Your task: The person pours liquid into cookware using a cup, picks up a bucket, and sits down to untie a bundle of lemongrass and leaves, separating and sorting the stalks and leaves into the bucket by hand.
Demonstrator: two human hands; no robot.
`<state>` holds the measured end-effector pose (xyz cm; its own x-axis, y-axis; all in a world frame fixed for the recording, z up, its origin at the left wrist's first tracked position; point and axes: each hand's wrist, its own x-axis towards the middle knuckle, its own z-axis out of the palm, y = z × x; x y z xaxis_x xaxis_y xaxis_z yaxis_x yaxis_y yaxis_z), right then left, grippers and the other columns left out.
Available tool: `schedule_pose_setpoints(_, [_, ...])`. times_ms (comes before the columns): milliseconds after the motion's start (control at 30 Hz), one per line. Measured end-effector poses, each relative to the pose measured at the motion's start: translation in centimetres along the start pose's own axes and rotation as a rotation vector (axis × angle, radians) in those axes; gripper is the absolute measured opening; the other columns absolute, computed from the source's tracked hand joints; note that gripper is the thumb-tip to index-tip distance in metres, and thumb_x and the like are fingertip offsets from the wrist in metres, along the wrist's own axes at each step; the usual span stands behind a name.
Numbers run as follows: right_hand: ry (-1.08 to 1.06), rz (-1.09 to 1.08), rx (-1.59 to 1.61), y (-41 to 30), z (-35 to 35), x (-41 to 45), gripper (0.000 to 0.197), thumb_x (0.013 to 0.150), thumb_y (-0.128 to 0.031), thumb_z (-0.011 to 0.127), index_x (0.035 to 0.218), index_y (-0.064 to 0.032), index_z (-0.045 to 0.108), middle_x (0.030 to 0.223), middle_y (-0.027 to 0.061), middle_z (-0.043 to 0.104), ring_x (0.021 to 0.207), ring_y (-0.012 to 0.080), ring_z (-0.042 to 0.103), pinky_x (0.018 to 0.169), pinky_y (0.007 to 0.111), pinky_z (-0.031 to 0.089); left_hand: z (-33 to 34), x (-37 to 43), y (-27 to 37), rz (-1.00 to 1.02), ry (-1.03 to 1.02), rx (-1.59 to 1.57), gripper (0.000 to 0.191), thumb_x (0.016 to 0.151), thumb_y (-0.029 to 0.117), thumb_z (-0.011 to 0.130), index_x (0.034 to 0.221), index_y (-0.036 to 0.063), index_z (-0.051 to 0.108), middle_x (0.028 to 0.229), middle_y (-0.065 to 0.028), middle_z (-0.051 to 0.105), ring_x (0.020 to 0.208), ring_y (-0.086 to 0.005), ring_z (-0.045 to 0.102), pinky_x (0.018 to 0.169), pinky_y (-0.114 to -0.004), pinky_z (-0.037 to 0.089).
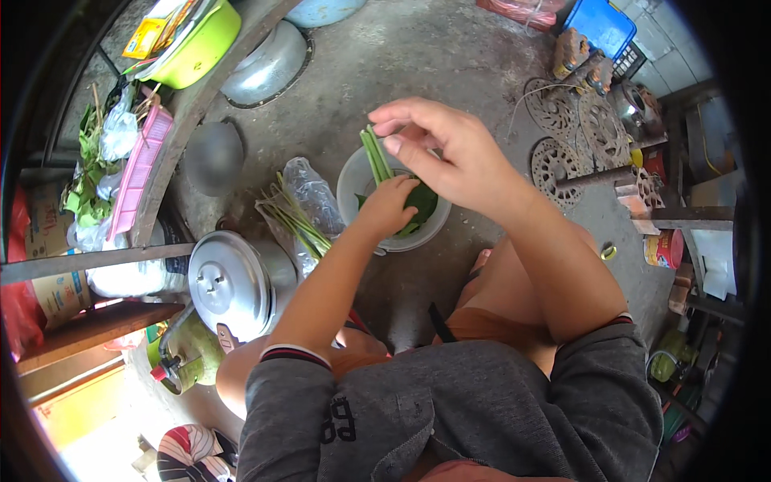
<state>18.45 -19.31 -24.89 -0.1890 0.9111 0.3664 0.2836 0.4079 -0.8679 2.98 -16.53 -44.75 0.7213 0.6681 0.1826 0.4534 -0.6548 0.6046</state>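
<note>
My left hand (390,206) holds a bunch of green stalks (374,155) with dark leaves (423,205) over a whitish plastic basin (349,181). Above it, my right hand (443,150) is raised with bent fingers, its fingertips near the stalks' upper ends; whether it pinches anything is not clear. The basin stands on the concrete floor in front of me. Beside it on the left lie a clear plastic bag (310,190) and more thin green stalks (299,223).
A lidded metal pot (229,283) stands at the left, near a green gas cylinder (202,355). A pink plastic basket (141,169) and a lime-green basin (202,51) rest on the wooden rack. Perforated metal discs (557,169) and hollow bricks (637,196) lie at the right.
</note>
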Motion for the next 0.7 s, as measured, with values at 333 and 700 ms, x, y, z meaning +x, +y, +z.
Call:
schedule_pose_setpoints(333, [0.036,-0.037,-0.045,0.7,-2.3,-1.0,0.027,0.082,0.0,0.053,0.109,-0.0035,0.054,0.1,0.0093,0.06,0.084,0.0181,0.061,0.072,0.028,0.05,3.4,-1.9,-3.4,0.021,-0.508,0.127,0.032,0.068,0.001,0.054,0.099,0.0091,0.06,0.09,-0.0139,0.059,0.088,-0.033,0.058,0.077,-0.041,0.046])
schedule_pose_setpoints(700, [0.142,-0.105,-0.075,0.8,-3.5,-1.7,0.018,0.08,-0.011,0.056,0.096,-0.0019,0.056,0.092,0.0132,0.061,0.079,0.0269,0.061,0.068,0.035,0.05,-7.6,2.5,-1.6,-0.48,-0.344,-0.185,0.024,0.074,0.013,0.063,0.095,0.0041,0.062,0.088,-0.018,0.063,0.086,-0.0316,0.06,0.075,-0.037,0.046])
